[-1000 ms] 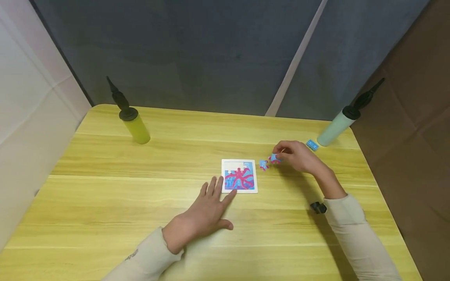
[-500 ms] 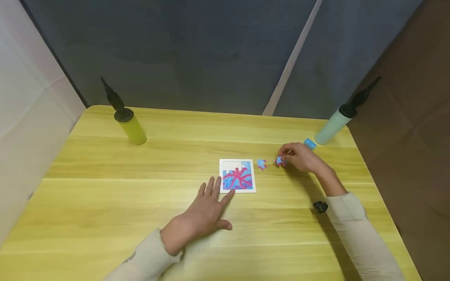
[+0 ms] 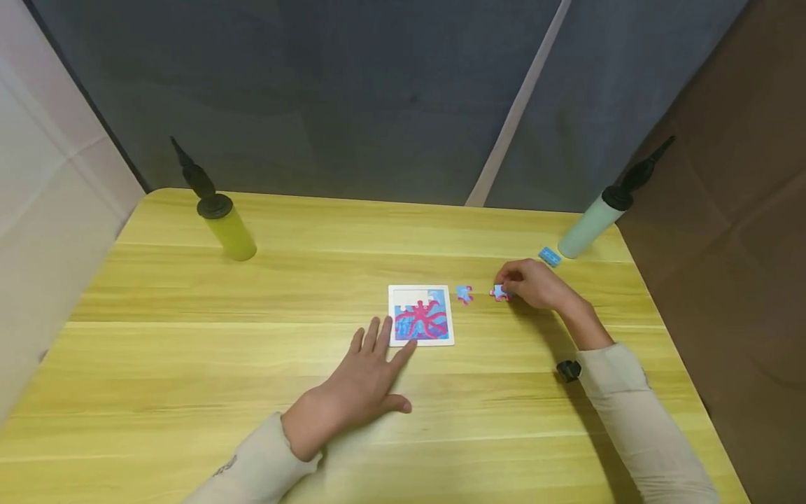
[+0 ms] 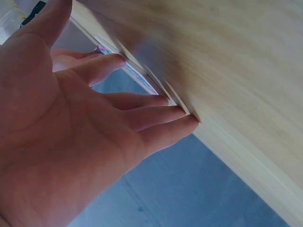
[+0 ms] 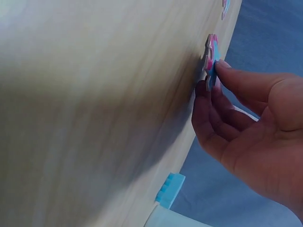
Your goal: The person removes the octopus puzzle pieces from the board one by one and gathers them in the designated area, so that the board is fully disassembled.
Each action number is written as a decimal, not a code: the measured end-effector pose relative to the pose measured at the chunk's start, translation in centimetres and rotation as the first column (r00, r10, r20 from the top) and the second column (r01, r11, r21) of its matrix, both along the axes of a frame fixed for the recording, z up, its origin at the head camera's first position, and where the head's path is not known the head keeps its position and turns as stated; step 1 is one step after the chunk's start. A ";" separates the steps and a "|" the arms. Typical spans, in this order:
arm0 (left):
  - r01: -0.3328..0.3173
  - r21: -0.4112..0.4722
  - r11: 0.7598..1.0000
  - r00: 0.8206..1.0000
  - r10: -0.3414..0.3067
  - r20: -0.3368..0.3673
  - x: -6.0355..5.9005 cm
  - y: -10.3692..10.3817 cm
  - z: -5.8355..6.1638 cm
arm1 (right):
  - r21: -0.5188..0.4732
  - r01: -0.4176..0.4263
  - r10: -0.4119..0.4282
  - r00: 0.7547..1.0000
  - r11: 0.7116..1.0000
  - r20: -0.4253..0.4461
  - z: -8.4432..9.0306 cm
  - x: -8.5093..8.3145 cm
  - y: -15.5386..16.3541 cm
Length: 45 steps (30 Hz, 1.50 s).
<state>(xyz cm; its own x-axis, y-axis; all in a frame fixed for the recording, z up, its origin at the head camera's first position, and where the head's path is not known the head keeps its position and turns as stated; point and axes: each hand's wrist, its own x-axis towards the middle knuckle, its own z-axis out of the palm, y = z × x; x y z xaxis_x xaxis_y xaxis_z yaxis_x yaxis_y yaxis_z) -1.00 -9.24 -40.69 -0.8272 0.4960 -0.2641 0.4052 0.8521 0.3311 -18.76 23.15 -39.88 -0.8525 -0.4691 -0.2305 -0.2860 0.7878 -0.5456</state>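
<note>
A square puzzle tray [image 3: 448, 341] with a white border lies mid-table, showing a pink octopus on blue; its upper left part is bare white. My left hand [image 3: 355, 385] lies palm down with spread, straight fingers, its fingertips touching the tray's left and lower border. To the right of the tray, my right hand [image 3: 535, 283] pinches a blue and pink puzzle piece [image 3: 500, 292] between thumb and fingers. In the right wrist view that puzzle piece [image 5: 211, 61] is tilted up near the tabletop. A second puzzle piece [image 3: 464, 294] lies loose between the tray and the held one.
A small blue ridged block [image 3: 550, 257] lies beyond my right hand, beside a pale green hand pump [image 3: 592, 225] with a black nozzle. A yellow-green pump [image 3: 233, 231] stands at the back left. Dark cloth hangs behind the wooden table [image 3: 189, 378].
My right hand has drawn the pinched piece rightward, away from the loose piece, and its orientation has changed. The left hand stays at the tray. The head view has shifted slightly.
</note>
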 end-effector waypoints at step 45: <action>-0.006 -0.017 1.000 1.000 0.006 0.020 0.0 0.1 0.1 | 0.037 -0.047 0.050 0.997 0.998 -0.059 1.0 0.4 -1.5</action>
